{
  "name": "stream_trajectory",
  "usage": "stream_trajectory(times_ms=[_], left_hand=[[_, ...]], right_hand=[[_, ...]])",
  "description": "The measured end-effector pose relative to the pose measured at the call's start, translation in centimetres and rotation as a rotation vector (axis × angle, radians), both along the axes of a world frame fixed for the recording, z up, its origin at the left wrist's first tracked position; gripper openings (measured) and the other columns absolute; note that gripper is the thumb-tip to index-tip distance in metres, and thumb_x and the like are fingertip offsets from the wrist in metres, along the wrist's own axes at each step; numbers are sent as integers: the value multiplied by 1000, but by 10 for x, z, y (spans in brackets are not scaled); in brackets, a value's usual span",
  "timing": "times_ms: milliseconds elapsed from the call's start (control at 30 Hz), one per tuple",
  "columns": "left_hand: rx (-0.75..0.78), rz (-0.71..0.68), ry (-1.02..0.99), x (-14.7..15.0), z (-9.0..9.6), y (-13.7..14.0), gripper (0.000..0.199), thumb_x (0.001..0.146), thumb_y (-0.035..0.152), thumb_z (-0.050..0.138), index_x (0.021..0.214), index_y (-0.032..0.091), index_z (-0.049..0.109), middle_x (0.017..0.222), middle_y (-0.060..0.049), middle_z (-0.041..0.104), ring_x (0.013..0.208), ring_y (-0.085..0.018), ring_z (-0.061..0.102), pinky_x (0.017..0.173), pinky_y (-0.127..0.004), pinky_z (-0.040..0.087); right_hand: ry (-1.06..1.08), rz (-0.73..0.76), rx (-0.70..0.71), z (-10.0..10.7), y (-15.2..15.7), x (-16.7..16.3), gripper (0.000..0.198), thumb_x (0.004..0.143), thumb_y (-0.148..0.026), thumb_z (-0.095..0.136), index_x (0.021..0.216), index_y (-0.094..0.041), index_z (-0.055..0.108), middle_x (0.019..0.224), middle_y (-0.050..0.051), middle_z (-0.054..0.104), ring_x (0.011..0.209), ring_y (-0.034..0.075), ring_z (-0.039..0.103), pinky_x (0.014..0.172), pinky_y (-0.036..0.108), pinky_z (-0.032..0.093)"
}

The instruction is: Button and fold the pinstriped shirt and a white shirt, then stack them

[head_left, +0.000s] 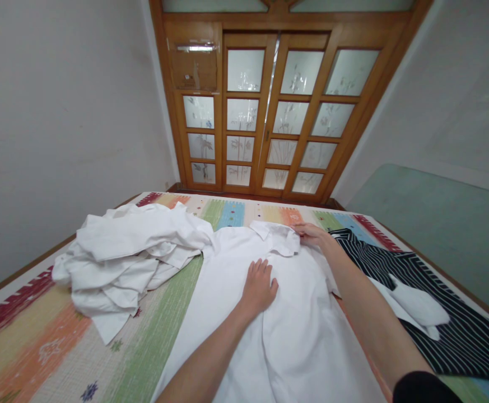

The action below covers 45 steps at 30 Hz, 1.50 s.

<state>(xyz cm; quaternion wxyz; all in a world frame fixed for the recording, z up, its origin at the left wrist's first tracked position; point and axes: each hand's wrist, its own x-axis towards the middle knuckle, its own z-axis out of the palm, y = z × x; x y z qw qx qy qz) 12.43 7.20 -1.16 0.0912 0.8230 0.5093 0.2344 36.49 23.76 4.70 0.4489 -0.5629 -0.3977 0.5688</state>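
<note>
A white collared shirt (pixel 294 313) lies spread out, front side up, on the striped cloth, its collar (pixel 284 240) pointing away from me. My left hand (pixel 260 285) rests flat on the chest of the shirt, just below the collar, fingers stretched out. At the right end of the collar, my right hand (pixel 312 233) has its fingertips closed on the edge of the fabric. One sleeve of the shirt runs under my right forearm and is partly hidden; its white end (pixel 420 308) comes out on the far side.
A loose heap of white clothes (pixel 130 246) sits to the left, touching the shirt's shoulder. Right of the shirt is a black-and-white striped garment (pixel 446 296). Everything lies on a colourful striped cloth (pixel 160 324). Beyond stand wooden doors with glass panes (pixel 252 117); walls flank both sides.
</note>
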Motion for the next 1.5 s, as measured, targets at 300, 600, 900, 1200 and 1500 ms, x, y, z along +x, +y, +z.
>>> stream_trajectory(times_ms=[300, 600, 900, 1200, 1500], left_hand=[[14, 9, -11, 0, -2, -1, 39, 92, 30, 43, 127, 15, 54, 141, -11, 52, 137, -25, 39, 117, -45, 27], [7, 5, -6, -1, 0, -1, 40, 92, 31, 43, 127, 15, 54, 142, -11, 51, 137, -25, 39, 117, -46, 27], [-5, -2, -4, 0, 0, 0, 40, 92, 30, 43, 128, 17, 54, 142, -11, 51, 137, -26, 38, 117, -48, 27], [-7, 1, 7, 0, 1, -1, 40, 92, 30, 43, 127, 16, 54, 142, -11, 51, 137, -26, 38, 117, -48, 27], [0, -2, 4, 0, 2, -2, 39, 92, 31, 42, 126, 16, 55, 142, -11, 51, 137, -26, 38, 117, -47, 27]], right_hand=[[-198, -157, 78, -18, 2, -15, 24, 72, -2, 60, 89, -19, 60, 61, -3, 65, 58, 13, 64, 56, 22, 53], [-687, -282, 166, -13, 6, -7, 11, 74, -13, 58, 72, -21, 65, 82, 4, 72, 97, 19, 63, 77, 24, 48], [-983, -64, 187, 0, 3, -12, 20, 58, -22, 83, 64, -22, 64, 70, 7, 69, 100, 28, 64, 80, 29, 48], [-1174, -61, 284, -17, -12, -42, 24, 70, -2, 68, 91, -16, 68, 114, 23, 61, 125, 38, 48, 102, 48, 38], [-1030, -91, 294, -11, -2, -37, 35, 64, 5, 64, 86, -20, 72, 103, 11, 69, 121, 31, 54, 102, 39, 41]])
